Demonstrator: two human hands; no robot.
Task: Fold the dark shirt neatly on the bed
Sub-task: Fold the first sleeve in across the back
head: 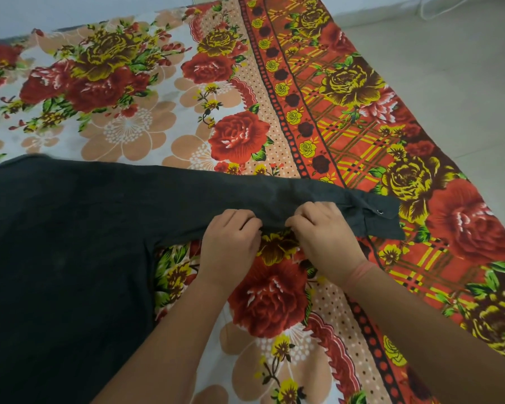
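Note:
The dark shirt (64,243) lies flat on the bed, its body filling the lower left. One long sleeve (187,196) stretches out to the right and ends in a cuff (379,217) with a metal snap. My left hand (231,246) and my right hand (324,237) sit side by side at the sleeve's near edge, just short of the cuff. Both pinch the dark fabric with curled fingers.
The bed carries a bright floral sheet (146,118) with red and yellow roses and an orange checked border (362,135) on the right. Pale tiled floor (464,68) lies beyond the bed's right edge. A white wall runs along the far side.

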